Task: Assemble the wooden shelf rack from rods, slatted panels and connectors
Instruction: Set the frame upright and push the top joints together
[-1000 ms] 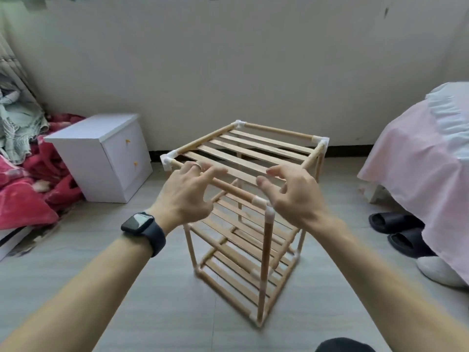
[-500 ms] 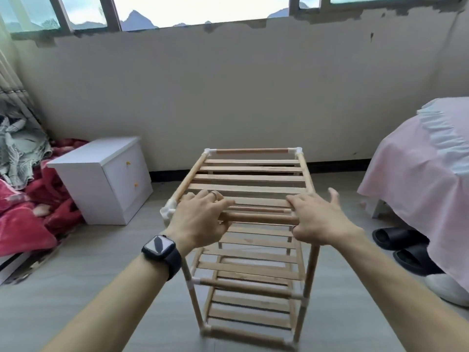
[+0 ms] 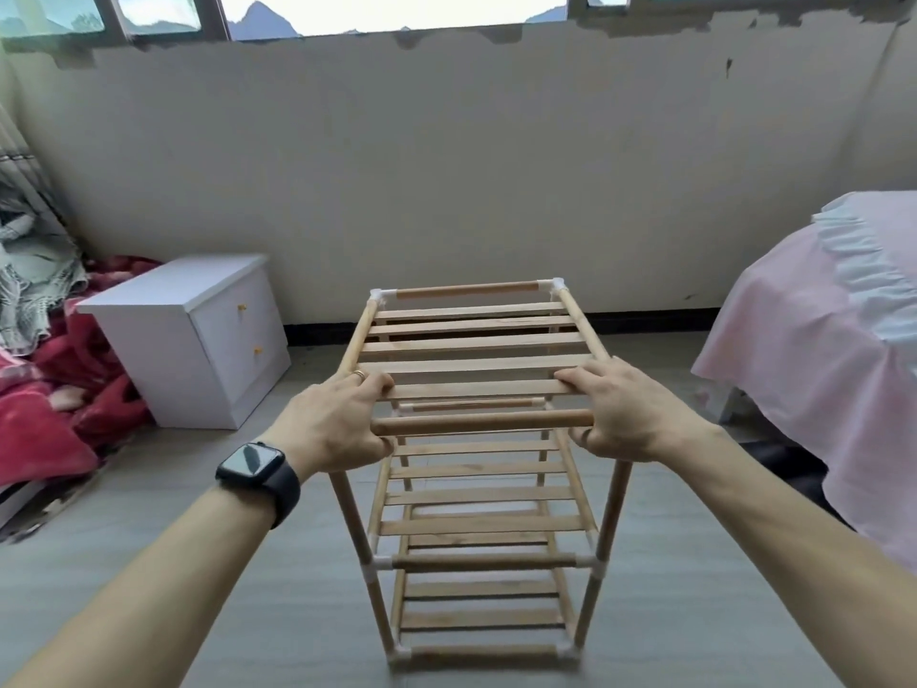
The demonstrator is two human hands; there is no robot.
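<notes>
Item: rack (image 3: 484,562), wooden, three tiers. It stands upright on the floor (image 3: 149,563), between a white cabinet (image 3: 168,340) at left and a pink-covered bed (image 3: 804,350) at right, well short of the far wall.

Fitted: slatted panels at top (image 3: 471,346), middle and bottom; four uprights; cross rods at each level. White connectors (image 3: 559,284) show at the far top corners and at the near middle and bottom corners.

Hands: the left hand (image 3: 330,424) and right hand (image 3: 630,414) each grip a near top corner. Fingers curl over the nearest slat, and the ends of the near top rod (image 3: 481,423) run into the palms. The connectors there are hidden under the hands.

Status: judged all but complete. What is likely left is to press the near top joints home and check that the frame sits square.
</notes>
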